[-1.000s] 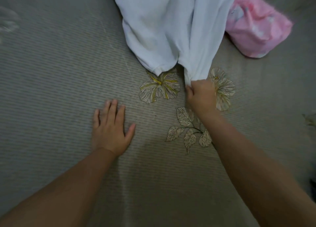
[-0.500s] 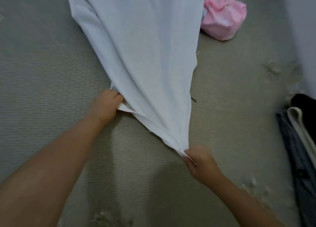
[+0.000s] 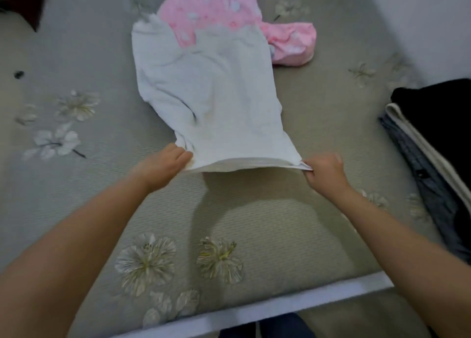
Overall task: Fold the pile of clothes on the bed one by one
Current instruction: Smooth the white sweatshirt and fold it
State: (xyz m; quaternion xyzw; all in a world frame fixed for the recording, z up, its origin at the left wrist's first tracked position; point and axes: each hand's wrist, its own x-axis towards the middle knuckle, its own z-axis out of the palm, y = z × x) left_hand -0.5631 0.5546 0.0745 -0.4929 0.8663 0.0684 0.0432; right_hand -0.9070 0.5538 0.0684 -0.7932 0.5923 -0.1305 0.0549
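Note:
A white garment (image 3: 211,95) lies stretched over the middle of the bed (image 3: 76,197), its near hem lifted a little off the cover. My left hand (image 3: 163,168) grips the hem's left corner. My right hand (image 3: 323,173) pinches the right corner. The hem runs taut between them. The garment's far end overlaps a pink flowered garment (image 3: 229,14) that lies crumpled at the back of the bed.
The bed has a grey-green cover with embroidered flowers. A stack of folded dark and cream clothes (image 3: 433,139) sits at the right edge. A white bed edge (image 3: 254,312) runs along the bottom. A white wall (image 3: 420,19) stands at the back right.
My right hand pulled the white garment toward me. My left hand left the cover and took the hem's other corner. The hem now stretches wide between both hands.

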